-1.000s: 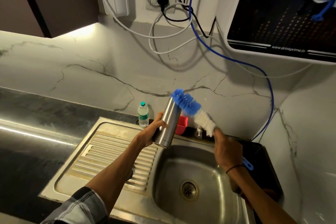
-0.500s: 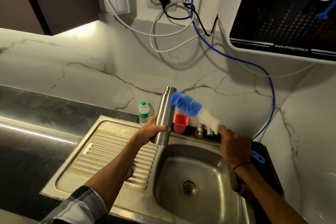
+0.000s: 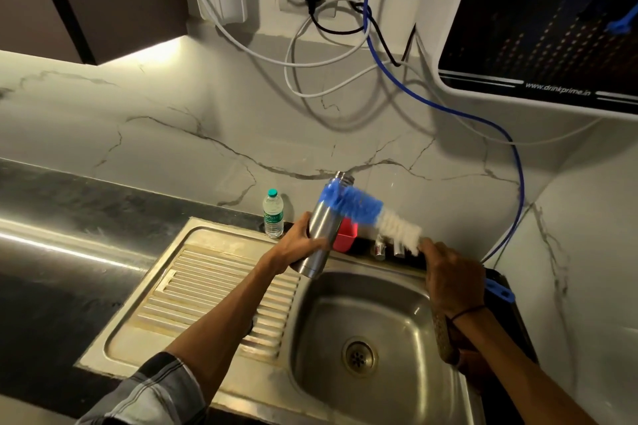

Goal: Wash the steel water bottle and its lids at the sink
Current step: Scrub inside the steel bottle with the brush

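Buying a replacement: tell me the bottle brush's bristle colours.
Bottle brush: blue tip, white nearer the handle; head view.

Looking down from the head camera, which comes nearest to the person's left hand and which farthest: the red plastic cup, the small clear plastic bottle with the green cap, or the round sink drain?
From the left hand:
1. Red plastic cup, just right of it.
2. Small clear plastic bottle with green cap, behind it on the sink rim.
3. Round sink drain, down in the basin.

Two hands are seen: a left hand [image 3: 299, 242] and a right hand [image 3: 453, 278]. One steel bottle [image 3: 321, 233], one bottle brush [image 3: 366, 214], one small plastic water bottle [image 3: 273, 214], one red cup [image 3: 345, 238] and one sink [image 3: 379, 331] are counted.
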